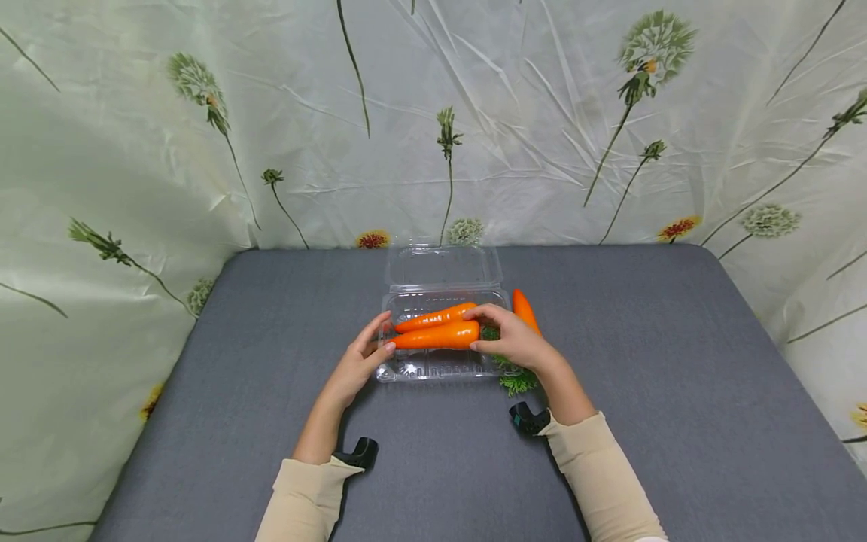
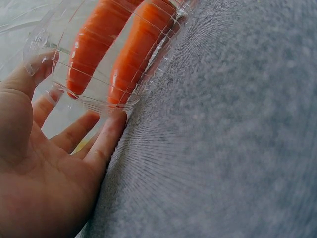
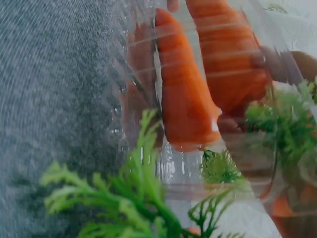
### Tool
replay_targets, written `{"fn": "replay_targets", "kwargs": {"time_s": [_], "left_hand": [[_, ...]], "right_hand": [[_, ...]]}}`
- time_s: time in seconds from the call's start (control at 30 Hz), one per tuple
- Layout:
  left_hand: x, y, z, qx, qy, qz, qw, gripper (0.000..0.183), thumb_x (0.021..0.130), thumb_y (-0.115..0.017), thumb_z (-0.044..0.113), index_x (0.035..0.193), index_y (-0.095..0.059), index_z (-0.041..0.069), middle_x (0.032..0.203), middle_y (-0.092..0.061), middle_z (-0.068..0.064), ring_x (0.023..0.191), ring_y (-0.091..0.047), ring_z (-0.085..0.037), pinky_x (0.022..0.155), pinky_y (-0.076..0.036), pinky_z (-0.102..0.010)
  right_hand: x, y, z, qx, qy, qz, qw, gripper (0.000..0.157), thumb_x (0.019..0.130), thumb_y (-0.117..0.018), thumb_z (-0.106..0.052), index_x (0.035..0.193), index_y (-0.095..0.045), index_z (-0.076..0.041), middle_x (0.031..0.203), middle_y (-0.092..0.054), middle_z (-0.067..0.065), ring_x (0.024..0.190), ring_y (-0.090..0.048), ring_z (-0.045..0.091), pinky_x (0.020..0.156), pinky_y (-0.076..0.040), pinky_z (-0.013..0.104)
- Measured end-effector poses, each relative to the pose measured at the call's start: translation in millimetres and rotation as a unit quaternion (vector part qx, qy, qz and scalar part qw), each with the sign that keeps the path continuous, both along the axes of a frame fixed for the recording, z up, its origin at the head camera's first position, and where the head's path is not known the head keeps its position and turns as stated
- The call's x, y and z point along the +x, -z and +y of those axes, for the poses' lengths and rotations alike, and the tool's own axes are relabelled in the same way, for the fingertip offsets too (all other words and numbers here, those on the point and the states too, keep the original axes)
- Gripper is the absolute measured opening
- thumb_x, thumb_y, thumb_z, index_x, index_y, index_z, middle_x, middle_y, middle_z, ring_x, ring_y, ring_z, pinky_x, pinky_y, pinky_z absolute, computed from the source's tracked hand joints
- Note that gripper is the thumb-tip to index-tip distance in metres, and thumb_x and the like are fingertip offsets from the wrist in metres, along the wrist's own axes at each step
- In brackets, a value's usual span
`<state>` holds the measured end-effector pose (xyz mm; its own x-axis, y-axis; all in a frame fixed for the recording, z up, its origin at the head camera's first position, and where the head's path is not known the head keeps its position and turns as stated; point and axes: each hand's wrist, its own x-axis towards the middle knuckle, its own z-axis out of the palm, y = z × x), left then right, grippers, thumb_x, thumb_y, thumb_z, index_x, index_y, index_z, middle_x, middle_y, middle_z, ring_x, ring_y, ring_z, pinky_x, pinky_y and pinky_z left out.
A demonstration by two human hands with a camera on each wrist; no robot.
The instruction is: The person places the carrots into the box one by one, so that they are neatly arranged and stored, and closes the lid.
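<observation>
A clear plastic clamshell box [image 1: 443,369] lies with its lid tipped back. Two orange carrots [image 1: 433,319] lie side by side across it, their thin tips pointing left. My right hand [image 1: 518,340] holds the thick end of the nearer carrot [image 1: 433,336], thumb at the front and fingers behind. At the box's left end, my left hand [image 1: 355,366] has its fingers spread and touches the wall. The left wrist view shows those fingertips [image 2: 116,119] against the clear plastic. Green leafy tops [image 3: 143,198] fill the lower part of the right wrist view.
A third carrot [image 1: 525,309] lies just right of the box, partly behind the right hand. The lid [image 1: 443,265] reaches the back edge of the grey tabletop [image 1: 609,324]. A flower-printed cloth [image 1: 515,135] hangs behind.
</observation>
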<state>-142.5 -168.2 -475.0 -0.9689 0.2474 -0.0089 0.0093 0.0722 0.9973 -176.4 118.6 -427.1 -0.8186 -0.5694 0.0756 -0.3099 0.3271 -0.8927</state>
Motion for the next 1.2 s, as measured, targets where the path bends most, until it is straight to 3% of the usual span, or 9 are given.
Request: {"fn": "replay_targets", "kwargs": {"time_s": [0.17,0.43,0.77,0.9,1.07,1.2], "left_hand": [[0.5,-3.4,0.4,0.011,0.003,-0.010,0.9999,0.057,0.089,-0.056,0.008,0.140,-0.030,0.011,0.137,-0.031,-0.020,0.107,-0.046,-0.031,0.083,-0.042,-0.025],[7.7,-24.1,5.7,0.005,0.008,-0.010,0.9999,0.057,0.090,-0.052,0.001,0.140,-0.025,0.002,0.137,-0.029,-0.026,0.107,-0.046,-0.033,0.081,-0.042,-0.022],[9.8,-26.2,7.1,0.006,0.008,-0.003,0.9999,0.056,0.090,-0.052,0.001,0.140,-0.026,0.002,0.135,-0.030,-0.026,0.106,-0.047,-0.034,0.080,-0.041,-0.022],[9.7,-26.5,7.3,0.003,0.008,-0.004,1.0000,0.056,0.090,-0.052,0.001,0.140,-0.026,0.002,0.136,-0.030,-0.026,0.106,-0.047,-0.034,0.079,-0.042,-0.022],[3.5,-11.4,3.6,0.004,0.006,-0.002,1.0000,0.056,0.090,-0.053,0.003,0.140,-0.027,0.004,0.136,-0.030,-0.025,0.103,-0.048,-0.030,0.079,-0.043,-0.023],[1.3,-2.2,1.6,0.007,0.001,0.006,1.0000,0.056,0.089,-0.055,0.008,0.140,-0.030,0.009,0.136,-0.032,-0.021,0.102,-0.050,-0.027,0.081,-0.043,-0.024]], "right_hand": [[1.9,-2.0,-2.2,0.035,0.005,0.020,0.999,0.040,0.078,-0.068,-0.002,0.115,-0.053,-0.001,0.113,-0.052,0.012,0.100,-0.048,0.025,0.087,-0.038,0.043],[3.0,-1.5,-4.4,0.080,0.012,0.068,0.994,0.041,0.076,-0.070,-0.003,0.114,-0.053,-0.002,0.115,-0.052,0.012,0.103,-0.048,0.025,0.087,-0.039,0.040],[8.3,-3.5,-8.2,0.115,0.018,0.114,0.987,0.044,0.076,-0.071,-0.007,0.116,-0.053,-0.004,0.115,-0.052,0.010,0.107,-0.048,0.025,0.089,-0.037,0.040],[9.5,-2.7,-8.3,0.094,0.031,0.092,0.991,0.047,0.077,-0.071,-0.008,0.119,-0.051,-0.003,0.115,-0.053,0.010,0.107,-0.048,0.025,0.090,-0.038,0.040],[11.3,-0.2,-7.6,0.029,0.060,0.067,0.996,0.048,0.077,-0.070,-0.006,0.120,-0.050,-0.002,0.116,-0.054,0.011,0.107,-0.049,0.028,0.091,-0.036,0.044],[12.1,1.9,-6.7,-0.047,0.081,0.063,0.994,0.049,0.077,-0.070,-0.003,0.121,-0.049,0.000,0.118,-0.053,0.015,0.111,-0.047,0.028,0.094,-0.033,0.045]]}}
